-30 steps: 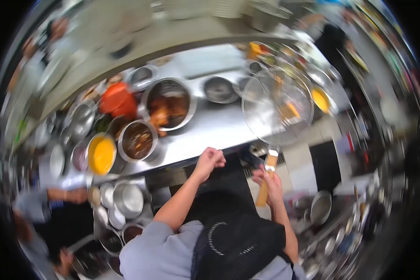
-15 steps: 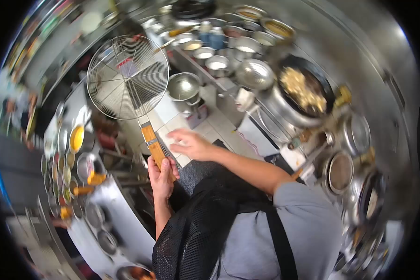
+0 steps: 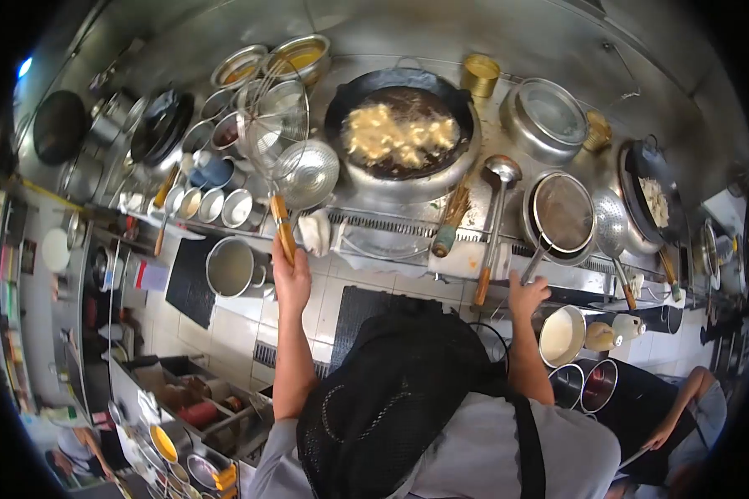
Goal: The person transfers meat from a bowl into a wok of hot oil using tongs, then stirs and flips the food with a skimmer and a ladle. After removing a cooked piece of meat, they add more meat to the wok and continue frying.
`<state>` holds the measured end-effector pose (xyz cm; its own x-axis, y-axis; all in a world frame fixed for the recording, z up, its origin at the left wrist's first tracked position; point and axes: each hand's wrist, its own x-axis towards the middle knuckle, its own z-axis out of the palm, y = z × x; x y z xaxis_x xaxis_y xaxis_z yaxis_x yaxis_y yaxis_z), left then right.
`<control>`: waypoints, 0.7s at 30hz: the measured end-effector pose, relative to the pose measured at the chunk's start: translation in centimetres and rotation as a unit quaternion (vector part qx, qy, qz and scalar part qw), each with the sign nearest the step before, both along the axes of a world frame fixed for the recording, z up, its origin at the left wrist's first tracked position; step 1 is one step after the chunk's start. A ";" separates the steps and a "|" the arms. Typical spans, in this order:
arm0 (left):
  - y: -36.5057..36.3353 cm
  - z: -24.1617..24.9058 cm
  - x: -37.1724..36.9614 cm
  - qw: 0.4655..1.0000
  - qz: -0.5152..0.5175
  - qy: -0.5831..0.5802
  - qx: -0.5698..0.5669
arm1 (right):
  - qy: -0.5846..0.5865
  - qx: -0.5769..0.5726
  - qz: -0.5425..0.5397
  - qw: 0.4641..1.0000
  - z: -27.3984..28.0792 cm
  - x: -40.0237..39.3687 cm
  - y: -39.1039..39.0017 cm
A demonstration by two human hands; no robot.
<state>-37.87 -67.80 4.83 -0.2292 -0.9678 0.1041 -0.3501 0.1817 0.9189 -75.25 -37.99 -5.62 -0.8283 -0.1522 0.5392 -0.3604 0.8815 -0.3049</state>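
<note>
My left hand point(image 3: 291, 279) is wrapped round the wooden handle of a wire spider strainer point(image 3: 281, 125), held up left of the wok with its wire basket tilted almost edge-on. Pale battered pieces point(image 3: 395, 133) fry in dark oil in the wok point(image 3: 339, 108). At the counter's front edge my right hand point(image 3: 528, 295) is closed on the handle of a round fine-mesh strainer point(image 3: 564, 212), which rests over a metal pot. Just left of that hand lies a ladle point(image 3: 503, 169) with a wooden handle end, beside a bundled brush point(image 3: 453, 218).
A perforated skimmer point(image 3: 609, 220) and a second wok point(image 3: 678, 200) are to the right. A shiny metal bowl point(image 3: 308, 173) sits left of the frying wok. On the floor stands a steel pot point(image 3: 230, 268). Another person's arm point(image 3: 682, 407) shows at lower right.
My view has turned toward the stove. The spider strainer, still in my left hand, has swung in front of it. My right hand has gone from open near its handle to gripping the mesh strainer.
</note>
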 end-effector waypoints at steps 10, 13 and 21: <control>-7.8 -2.3 -12.7 0.969 -0.058 -0.176 -0.166 | -0.459 -0.476 0.190 0.726 7.8 1.7 1.3; -8.4 -3.1 -14.1 0.972 -0.077 -0.190 -0.111 | -0.472 -0.297 0.219 0.801 14.1 2.2 -3.3; -10.0 -7.5 -16.3 0.981 -0.131 -0.116 -0.082 | -0.502 -0.158 0.268 0.807 13.5 0.3 -21.8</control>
